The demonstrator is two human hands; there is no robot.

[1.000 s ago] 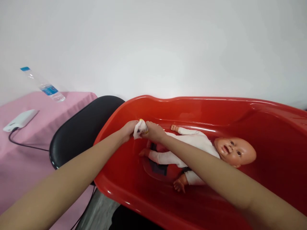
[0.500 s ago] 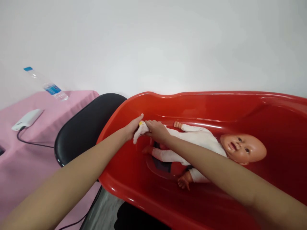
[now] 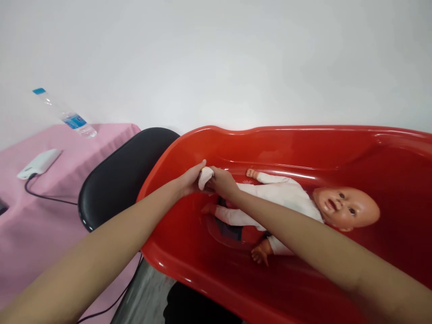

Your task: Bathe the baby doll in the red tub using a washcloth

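A baby doll (image 3: 280, 198) in white clothes lies on its back in the red tub (image 3: 337, 144), head to the right. One of its feet (image 3: 209, 208) is bare. At the other leg's end, my left hand (image 3: 191, 180) and my right hand (image 3: 221, 182) meet around a small white sock (image 3: 205, 176) with a bit of yellow. Both hands are closed on the sock. The doll's foot there is hidden behind my fingers, so how far the sock covers it cannot be seen.
Left of the tub is a black chair seat (image 3: 114, 180). Beyond it, a pink-covered table (image 3: 40, 220) bears a plastic water bottle (image 3: 72, 119) and a white device (image 3: 40, 163) with a black cable (image 3: 54, 198). A white wall (image 3: 236, 58) stands behind.
The sock's loose end, which hung down to the left between my hands, is now bunched up. My left hand has come closer to my right hand and closed around it.
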